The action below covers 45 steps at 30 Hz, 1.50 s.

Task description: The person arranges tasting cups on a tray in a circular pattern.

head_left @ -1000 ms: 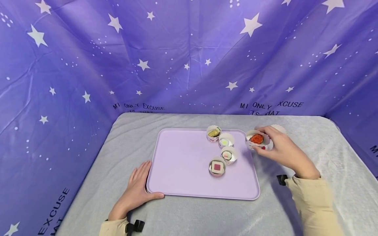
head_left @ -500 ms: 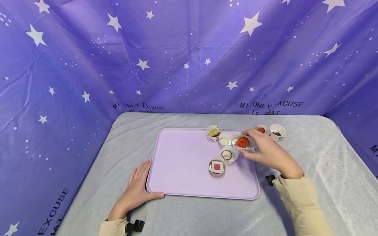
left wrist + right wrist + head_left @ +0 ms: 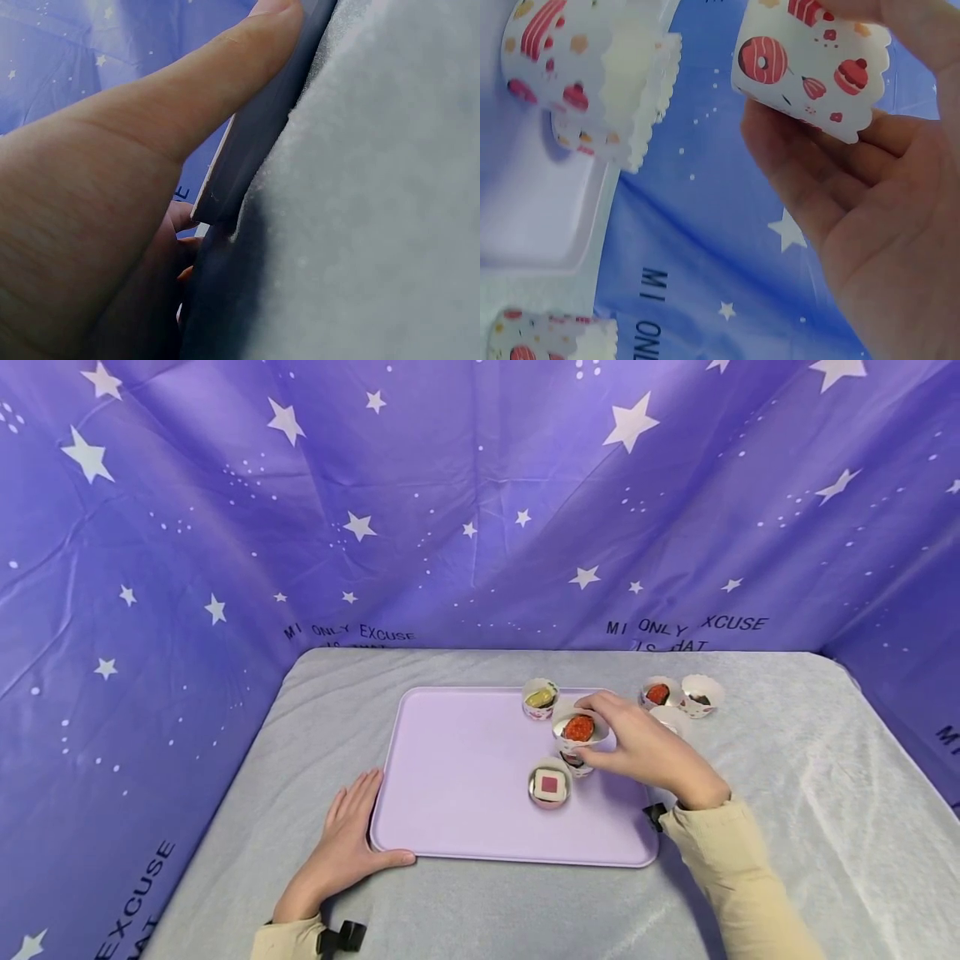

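Right hand [image 3: 647,748]: grip narrowed to cup [image 3: 810,73] width, thumb opposing fingers, probably keeping it level above right half of tray [image 3: 457,777]. Left hand [image 3: 347,839]: fingers straight, nothing gripped, against tray corner, likely bracing.

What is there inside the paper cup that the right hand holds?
In the patterned paper cup, held by the right hand, sits a gunkan-style sushi piece with a red top and dark edge. The cup's floor beneath it is covered and cannot be seen.

right wrist view crops held cup [image 3: 810,69]
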Each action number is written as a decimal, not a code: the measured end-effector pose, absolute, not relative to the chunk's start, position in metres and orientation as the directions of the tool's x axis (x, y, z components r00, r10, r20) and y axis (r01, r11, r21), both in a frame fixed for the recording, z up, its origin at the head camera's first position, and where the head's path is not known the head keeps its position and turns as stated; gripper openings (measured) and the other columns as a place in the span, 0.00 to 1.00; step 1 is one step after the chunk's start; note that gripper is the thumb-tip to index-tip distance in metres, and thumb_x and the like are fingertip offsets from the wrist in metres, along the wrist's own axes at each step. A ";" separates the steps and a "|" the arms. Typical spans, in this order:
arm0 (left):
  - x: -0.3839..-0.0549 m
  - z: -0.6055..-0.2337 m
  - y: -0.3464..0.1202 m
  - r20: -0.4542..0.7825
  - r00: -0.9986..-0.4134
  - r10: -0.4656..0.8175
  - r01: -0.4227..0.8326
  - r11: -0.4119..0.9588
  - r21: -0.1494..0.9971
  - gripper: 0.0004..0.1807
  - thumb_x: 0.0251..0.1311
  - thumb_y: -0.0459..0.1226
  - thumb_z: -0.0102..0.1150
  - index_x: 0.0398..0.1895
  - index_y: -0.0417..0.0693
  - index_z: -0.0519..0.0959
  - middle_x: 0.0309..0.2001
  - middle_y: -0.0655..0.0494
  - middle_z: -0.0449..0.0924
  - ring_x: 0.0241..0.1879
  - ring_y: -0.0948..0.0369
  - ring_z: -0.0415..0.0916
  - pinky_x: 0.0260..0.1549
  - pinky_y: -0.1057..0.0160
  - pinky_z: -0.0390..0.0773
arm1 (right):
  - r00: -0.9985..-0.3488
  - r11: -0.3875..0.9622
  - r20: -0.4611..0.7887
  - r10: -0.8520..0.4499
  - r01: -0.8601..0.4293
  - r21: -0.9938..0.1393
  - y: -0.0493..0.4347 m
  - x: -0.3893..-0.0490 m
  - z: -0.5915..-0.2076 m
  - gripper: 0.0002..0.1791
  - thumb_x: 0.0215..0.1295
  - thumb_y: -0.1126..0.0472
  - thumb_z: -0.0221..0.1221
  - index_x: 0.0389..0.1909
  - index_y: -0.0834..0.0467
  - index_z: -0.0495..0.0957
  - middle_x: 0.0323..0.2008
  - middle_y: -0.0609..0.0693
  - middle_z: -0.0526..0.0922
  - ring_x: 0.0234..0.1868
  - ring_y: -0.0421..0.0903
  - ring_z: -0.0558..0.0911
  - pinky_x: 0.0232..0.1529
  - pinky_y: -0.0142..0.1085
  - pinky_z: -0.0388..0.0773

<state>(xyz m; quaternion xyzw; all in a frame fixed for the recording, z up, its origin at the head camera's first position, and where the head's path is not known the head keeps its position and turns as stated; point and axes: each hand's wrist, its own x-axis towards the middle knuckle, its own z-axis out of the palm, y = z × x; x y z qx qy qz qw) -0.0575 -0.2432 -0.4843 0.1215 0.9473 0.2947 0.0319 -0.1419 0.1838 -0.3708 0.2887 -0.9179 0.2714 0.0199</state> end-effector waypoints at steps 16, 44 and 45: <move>-0.056 -0.483 -0.244 0.017 -0.968 0.249 0.214 0.793 0.570 0.70 0.40 0.67 0.72 0.79 0.41 0.48 0.78 0.41 0.49 0.77 0.43 0.43 0.71 0.36 0.39 | -0.776 0.619 0.182 -0.604 -0.600 -0.507 0.148 -0.142 -0.374 0.31 0.56 0.52 0.70 0.60 0.58 0.74 0.56 0.52 0.81 0.58 0.49 0.79 0.61 0.46 0.77; -0.057 -0.485 -0.242 0.019 -0.969 0.248 0.216 0.799 0.562 0.70 0.39 0.67 0.72 0.79 0.41 0.48 0.78 0.41 0.49 0.77 0.43 0.43 0.71 0.36 0.39 | -0.734 0.616 0.133 -0.666 -0.642 -0.455 0.108 -0.141 -0.395 0.27 0.58 0.47 0.68 0.54 0.56 0.77 0.49 0.45 0.79 0.52 0.43 0.78 0.58 0.42 0.77; -0.057 -0.485 -0.242 0.018 -0.968 0.248 0.215 0.799 0.562 0.70 0.39 0.67 0.72 0.79 0.41 0.48 0.78 0.41 0.49 0.77 0.43 0.43 0.71 0.36 0.39 | -0.732 0.617 0.131 -0.669 -0.645 -0.452 0.107 -0.141 -0.396 0.27 0.58 0.47 0.69 0.54 0.56 0.77 0.48 0.45 0.79 0.51 0.43 0.78 0.58 0.42 0.77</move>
